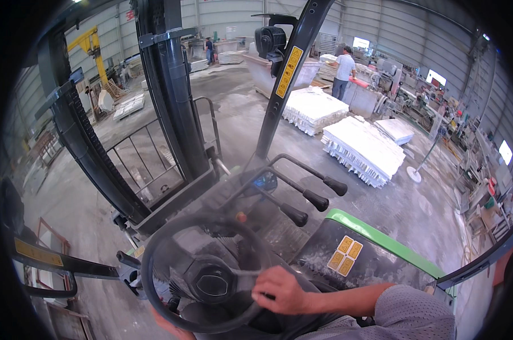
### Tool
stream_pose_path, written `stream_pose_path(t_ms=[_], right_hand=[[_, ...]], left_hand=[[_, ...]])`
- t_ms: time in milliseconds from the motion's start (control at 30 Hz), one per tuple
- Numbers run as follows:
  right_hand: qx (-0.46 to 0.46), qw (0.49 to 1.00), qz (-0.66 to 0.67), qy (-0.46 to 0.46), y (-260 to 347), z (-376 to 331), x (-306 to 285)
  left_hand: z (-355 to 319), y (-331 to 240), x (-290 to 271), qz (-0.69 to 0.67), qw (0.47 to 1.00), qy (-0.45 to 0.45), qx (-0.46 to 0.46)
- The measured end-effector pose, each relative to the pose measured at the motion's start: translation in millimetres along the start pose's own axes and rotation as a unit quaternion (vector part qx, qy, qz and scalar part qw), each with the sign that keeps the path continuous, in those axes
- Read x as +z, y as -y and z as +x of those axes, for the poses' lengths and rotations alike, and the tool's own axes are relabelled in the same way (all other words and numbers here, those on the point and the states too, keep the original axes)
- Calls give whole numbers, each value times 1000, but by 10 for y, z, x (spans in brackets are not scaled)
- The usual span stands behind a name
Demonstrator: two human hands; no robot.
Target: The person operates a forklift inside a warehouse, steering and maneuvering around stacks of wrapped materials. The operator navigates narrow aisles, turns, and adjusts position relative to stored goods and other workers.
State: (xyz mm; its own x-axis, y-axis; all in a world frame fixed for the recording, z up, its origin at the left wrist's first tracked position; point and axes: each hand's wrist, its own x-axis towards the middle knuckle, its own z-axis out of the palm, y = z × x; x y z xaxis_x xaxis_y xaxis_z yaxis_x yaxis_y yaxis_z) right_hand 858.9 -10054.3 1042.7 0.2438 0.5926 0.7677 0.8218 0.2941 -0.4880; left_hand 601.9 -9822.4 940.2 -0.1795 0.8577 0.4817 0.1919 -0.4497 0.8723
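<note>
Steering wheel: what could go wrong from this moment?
Only the right hand grips the steering wheel; the left hand barely shows below it, so control may be weak. The mast blocks the forward view. White slab stacks and a person stand ahead right, within possible collision range.

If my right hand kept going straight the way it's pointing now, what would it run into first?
The right hand rests on the steering wheel, fingers pointing left across it. Going straight on, it would most likely meet the wheel's black centre hub first, though depth is hard to judge here.
</note>
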Motion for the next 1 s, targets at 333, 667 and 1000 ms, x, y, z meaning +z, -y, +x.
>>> stream_pose_path(t_ms=[333, 667, 1000], right_hand=[[-115, 986, 112, 49, 1576, -2115, -969], [-232, 965, 110, 47, 2147, -1858, -437], [-115, 979, 61, -157, 1010, -706, -1380]], left_hand=[[-1704, -1333, -898, -222, 954, 6, -200], [-4701, -561, -719, -234, 837, 91, -486], [-5607, -276, -500, -138, 782, 224, -565]])
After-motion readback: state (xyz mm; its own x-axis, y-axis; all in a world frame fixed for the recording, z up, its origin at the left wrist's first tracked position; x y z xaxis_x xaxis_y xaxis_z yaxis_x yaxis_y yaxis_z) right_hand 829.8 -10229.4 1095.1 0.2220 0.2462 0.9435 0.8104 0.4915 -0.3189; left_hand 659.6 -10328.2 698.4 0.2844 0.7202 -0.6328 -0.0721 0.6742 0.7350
